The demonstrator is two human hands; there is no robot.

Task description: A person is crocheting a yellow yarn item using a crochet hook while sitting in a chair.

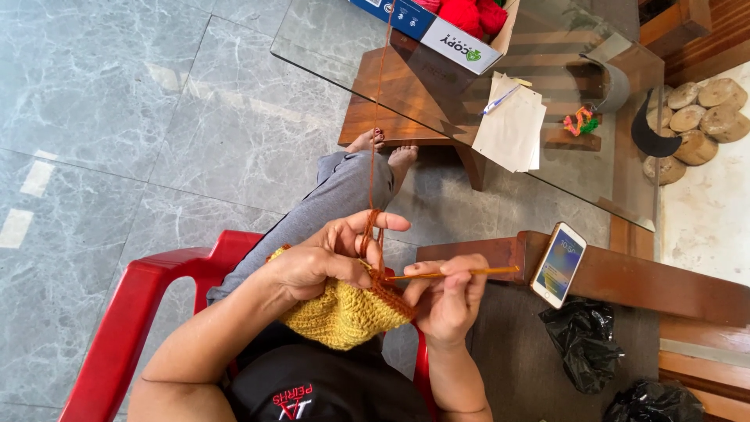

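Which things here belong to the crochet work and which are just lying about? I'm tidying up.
In use:
left hand
right hand
crochet hook
yellow crocheted piece
brown yarn strand

Lying about:
phone
papers with pen
black plastic bags
cardboard box holding red yarn

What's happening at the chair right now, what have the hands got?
A person seated in a red plastic chair is crocheting. The left hand grips a yellow crocheted piece with a brown edge, and brown yarn is wrapped over its fingers, running up to a cardboard box on the glass table. The right hand holds an orange crochet hook at the brown edge. A phone leans nearby.
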